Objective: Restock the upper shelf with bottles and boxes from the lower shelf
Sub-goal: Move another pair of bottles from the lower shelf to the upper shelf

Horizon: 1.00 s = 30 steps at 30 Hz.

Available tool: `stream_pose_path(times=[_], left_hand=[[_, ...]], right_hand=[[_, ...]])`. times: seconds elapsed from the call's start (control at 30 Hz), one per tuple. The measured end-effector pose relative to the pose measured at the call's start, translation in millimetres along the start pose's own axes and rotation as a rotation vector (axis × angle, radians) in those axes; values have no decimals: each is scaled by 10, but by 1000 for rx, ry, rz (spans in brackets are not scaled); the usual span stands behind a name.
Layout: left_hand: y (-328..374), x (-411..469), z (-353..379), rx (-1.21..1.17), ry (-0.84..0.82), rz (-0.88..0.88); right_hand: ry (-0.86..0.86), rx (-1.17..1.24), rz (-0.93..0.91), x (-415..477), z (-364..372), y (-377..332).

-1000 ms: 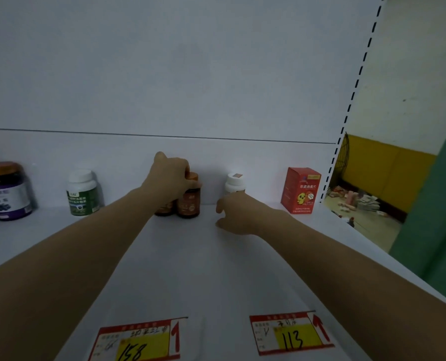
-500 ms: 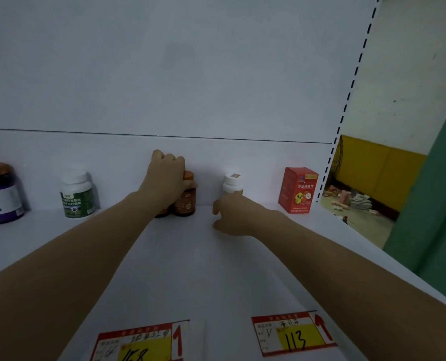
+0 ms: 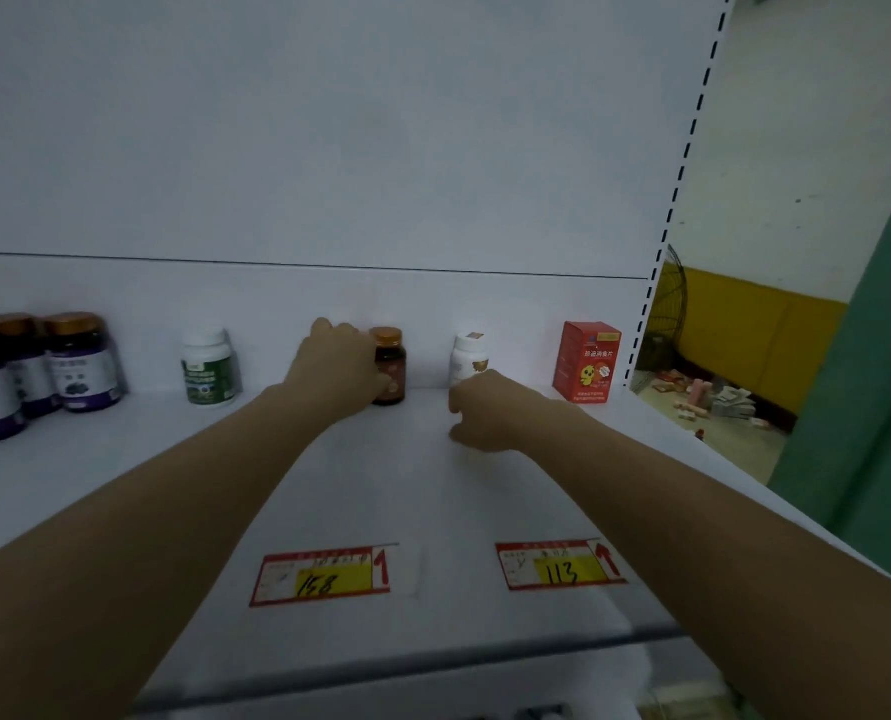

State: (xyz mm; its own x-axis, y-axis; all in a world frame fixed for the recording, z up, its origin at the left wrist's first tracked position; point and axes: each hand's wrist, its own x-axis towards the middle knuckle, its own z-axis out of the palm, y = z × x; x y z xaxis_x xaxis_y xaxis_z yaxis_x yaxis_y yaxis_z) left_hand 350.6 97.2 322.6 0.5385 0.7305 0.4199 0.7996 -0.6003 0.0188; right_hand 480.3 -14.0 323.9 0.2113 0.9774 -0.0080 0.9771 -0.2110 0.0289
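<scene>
Head view: mid-frame, at the back of the shelf (image 3: pixel 375 491), the left hand (image 3: pixel 335 368) curls against the amber bottle (image 3: pixel 390 367); whether it clamps it I cannot tell. The right hand (image 3: pixel 490 414) rests on the shelf before the white bottle (image 3: pixel 467 354), fingers curled under, any hold hidden.

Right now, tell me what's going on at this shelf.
A person reaches both arms to the back of the white shelf. The left hand holds a brown bottle standing by the back wall. The right hand, fingers curled and holding nothing, rests in front of a white bottle. A red box stands to the right.
</scene>
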Motion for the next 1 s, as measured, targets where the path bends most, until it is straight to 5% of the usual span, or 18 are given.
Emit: stream_pose_path(times=[0.2, 0.6, 0.77, 1.0], left_hand=[[150, -669, -344, 23, -272, -93], [1353, -2131, -1150, -102, -183, -119], [1738, -2623, -993, -108, -180, 11], [1801, -3065, -211, -200, -396, 31]], right_hand=[[55, 13, -43, -582, -105, 49], [169, 42, -188, -2055, -76, 247], [103, 55, -162, -2489, 176, 362], [-69, 131, -23, -2676, 946, 657]])
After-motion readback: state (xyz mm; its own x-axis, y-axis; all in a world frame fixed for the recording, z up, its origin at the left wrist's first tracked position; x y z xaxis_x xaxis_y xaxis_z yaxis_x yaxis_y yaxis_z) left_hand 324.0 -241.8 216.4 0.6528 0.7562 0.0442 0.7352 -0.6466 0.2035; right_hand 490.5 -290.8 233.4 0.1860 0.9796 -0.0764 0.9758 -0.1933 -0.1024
